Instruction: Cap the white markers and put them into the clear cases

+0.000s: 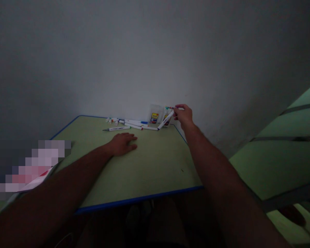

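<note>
My right hand [183,113] pinches the upper end of a white marker [166,119] at the back right of the table. The marker slants down to the left, its dark tip low near the tabletop. Behind it are two clear plastic cases; the left case [155,108] bears a yellow and dark label, and the other is partly covered by the marker. Coloured ends show at the top of that second case. My left hand [122,144] lies palm down on the table with fingers apart, holding nothing. Several white markers [133,126] and a pointed one [119,128] lie beyond it.
The pale green table [150,172] has a blue edge and stands against a grey wall [119,69]. Small white caps [110,120] lie at the back left. A pixelated patch [36,165] covers something at left. Green panels with grey bars [286,165] are at right.
</note>
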### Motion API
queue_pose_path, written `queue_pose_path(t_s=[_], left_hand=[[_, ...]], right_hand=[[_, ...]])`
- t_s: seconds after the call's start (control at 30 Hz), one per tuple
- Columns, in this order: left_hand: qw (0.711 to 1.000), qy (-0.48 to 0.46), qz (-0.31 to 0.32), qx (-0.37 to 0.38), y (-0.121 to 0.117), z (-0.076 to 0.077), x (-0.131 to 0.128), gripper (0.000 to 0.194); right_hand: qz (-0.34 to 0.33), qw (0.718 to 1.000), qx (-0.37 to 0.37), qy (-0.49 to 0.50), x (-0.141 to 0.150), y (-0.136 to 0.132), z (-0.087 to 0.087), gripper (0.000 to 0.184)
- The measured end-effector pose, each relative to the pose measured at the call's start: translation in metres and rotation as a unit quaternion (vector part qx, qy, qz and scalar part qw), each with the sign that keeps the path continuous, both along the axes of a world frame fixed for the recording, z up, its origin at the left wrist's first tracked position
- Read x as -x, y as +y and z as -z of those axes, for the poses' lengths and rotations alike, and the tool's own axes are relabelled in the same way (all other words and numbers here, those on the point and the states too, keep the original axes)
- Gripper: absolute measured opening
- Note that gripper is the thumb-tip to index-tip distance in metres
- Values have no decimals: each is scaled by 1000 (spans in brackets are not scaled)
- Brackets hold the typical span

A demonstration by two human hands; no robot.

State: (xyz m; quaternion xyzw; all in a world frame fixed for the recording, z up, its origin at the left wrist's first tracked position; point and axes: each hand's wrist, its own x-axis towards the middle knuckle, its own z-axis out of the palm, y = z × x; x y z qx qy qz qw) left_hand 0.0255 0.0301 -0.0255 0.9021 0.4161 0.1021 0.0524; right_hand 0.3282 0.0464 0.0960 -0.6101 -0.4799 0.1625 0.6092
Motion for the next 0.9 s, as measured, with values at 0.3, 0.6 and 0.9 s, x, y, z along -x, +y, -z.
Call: queue_pose_path(t_s=[0.3,0.6,0.9], left_hand=[[1000,-3,-3,17,3,4,1,70],[1000,-11,-2,10,3,4,1,67],[1000,-17,-3,10,0,1,1,66]], right_hand=[[89,992,-65,-60,-41,30,-66,13],[94,988,-85,-85,-49,54,-83,16],[93,990,-73,-83,-40,63,-81,14]])
